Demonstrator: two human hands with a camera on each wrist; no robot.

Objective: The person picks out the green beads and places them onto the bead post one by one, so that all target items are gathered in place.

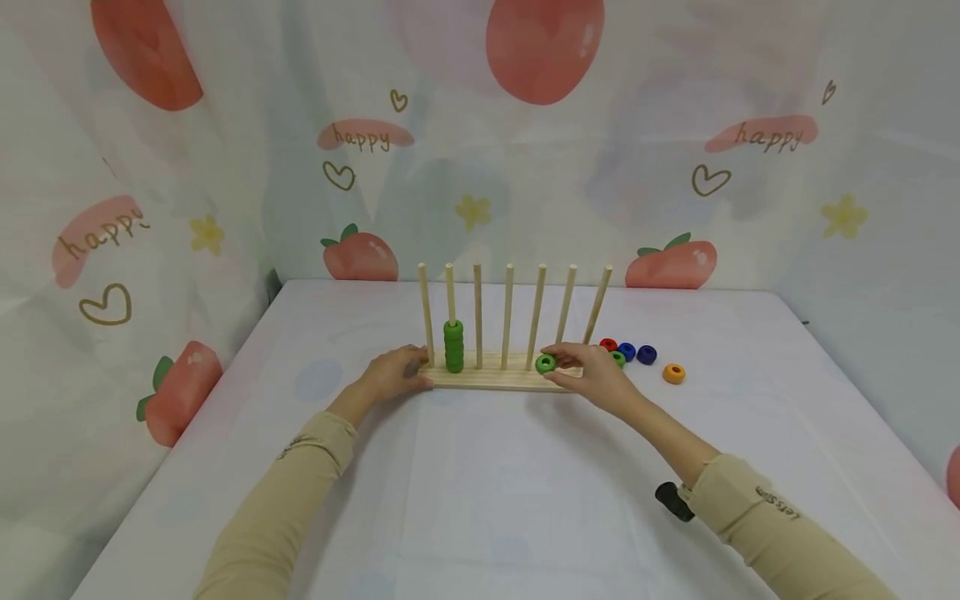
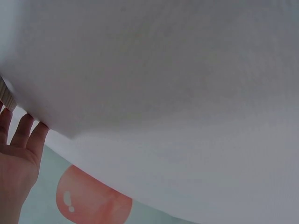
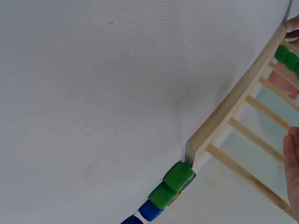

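Note:
A wooden peg rack (image 1: pixel 487 379) with several upright pegs stands toward the back of the table. My left hand (image 1: pixel 390 372) holds its left end, thumb at the front corner and fingers behind; the left wrist view shows fingertips at the wooden end (image 2: pixel 6 97). On the second peg from the left sits a stack of green beads (image 1: pixel 453 347). Between thumb and fingers, my right hand (image 1: pixel 600 379) pinches a green bead (image 1: pixel 546 363), its hole facing the head camera, in front of the right-hand pegs. That held bead is out of sight in the right wrist view.
Loose beads lie just past the rack's right end: red (image 1: pixel 608 343), green (image 1: pixel 618 358), blue (image 1: pixel 627 352), dark blue (image 1: pixel 647 355) and orange (image 1: pixel 674 373). A patterned cloth wall (image 1: pixel 525 183) rises behind the table. Something black (image 1: pixel 674 502) sticks out by the right cuff.

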